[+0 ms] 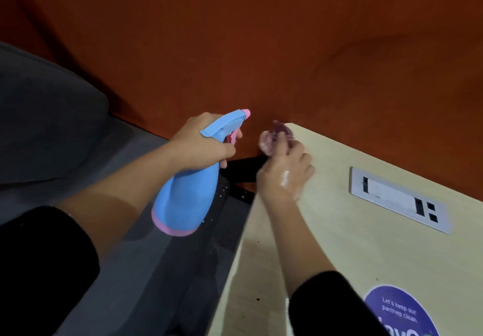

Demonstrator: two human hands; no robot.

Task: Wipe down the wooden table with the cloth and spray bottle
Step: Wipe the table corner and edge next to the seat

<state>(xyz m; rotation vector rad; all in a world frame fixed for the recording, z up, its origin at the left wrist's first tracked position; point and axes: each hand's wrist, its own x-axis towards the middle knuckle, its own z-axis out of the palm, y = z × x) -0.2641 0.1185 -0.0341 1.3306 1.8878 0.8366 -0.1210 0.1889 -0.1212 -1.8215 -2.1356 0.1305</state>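
My left hand (pixel 202 144) grips the neck of a blue spray bottle (pixel 187 192) with a pink nozzle and pink base, held in the air left of the table, nozzle pointing toward the table's far left corner. My right hand (pixel 286 171) holds a crumpled pinkish cloth (pixel 274 137) at that far left corner of the pale wooden table (pixel 339 244). The back of that hand looks wet and shiny. Most of the cloth is blurred and partly hidden by my fingers.
An orange-red wall (pixel 261 35) runs behind the table. A grey metal socket plate (pixel 397 199) is set into the tabletop. A round purple sticker (pixel 400 312) lies at the near right. A grey padded seat (pixel 52 116) and dark floor with crumbs lie to the left.
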